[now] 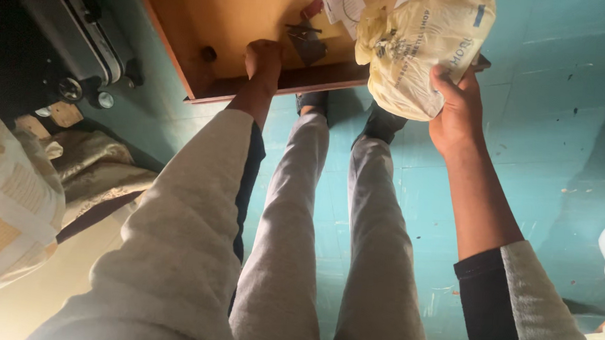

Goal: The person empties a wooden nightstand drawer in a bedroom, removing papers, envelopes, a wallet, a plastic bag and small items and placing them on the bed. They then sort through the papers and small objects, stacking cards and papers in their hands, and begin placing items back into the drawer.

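**One hand on the desk edge, the other under a yellow bag**

I stand on the teal floor (559, 135) looking down my grey trouser legs; my left hand (263, 59) is curled shut over the front edge of the wooden desk (207, 20), fingers folded down against the wood and holding nothing else; my right hand (457, 109) is spread against the underside and side of a pale yellow plastic bag (419, 45), thumb pressed into its near face, cupping it rather than pinching it; the bag sits at the desk's front edge, partly overhanging it, though I cannot tell how much of its weight the desk takes. On the desk just left of the bag lie some papers (342, 6) and a small dark object (306, 42); a black case (61, 33) stands on the floor at far left, well apart from both hands.
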Tool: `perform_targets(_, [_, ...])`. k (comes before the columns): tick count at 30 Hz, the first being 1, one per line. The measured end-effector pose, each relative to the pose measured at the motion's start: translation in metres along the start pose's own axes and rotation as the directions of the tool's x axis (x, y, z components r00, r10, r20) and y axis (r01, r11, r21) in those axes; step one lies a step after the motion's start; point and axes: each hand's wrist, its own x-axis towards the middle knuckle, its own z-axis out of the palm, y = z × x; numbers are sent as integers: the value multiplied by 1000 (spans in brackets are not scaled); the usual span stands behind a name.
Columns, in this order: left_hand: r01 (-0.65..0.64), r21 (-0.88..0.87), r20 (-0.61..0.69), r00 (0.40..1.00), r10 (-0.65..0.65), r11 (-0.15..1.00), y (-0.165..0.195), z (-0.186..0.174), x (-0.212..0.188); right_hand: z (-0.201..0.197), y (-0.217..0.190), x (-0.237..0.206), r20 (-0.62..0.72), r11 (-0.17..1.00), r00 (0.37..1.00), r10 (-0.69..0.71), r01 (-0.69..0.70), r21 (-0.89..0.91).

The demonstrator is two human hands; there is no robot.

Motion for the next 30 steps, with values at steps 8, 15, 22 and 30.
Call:
perform_targets(8, [241, 341, -166, 967, -194, 909, 46, 36, -26, -18, -6, -15, -37, 998, 999, -27, 29, 50])
perform_targets(15, [239, 230, -295, 941, -167, 943, 61, 77, -34, -30, -4, -30, -106, 999, 993, -43, 45, 25])
perform_targets(22, [39, 142, -149, 989, -17, 989, 49, 73, -32, -38, 0, -41, -113, 995, 993, -22, 33, 94])
perform_targets(30, [-3, 242, -296, 952, 77, 970, 31, 68, -20, -48, 0, -49, -122, 996, 992, -29, 38, 76])
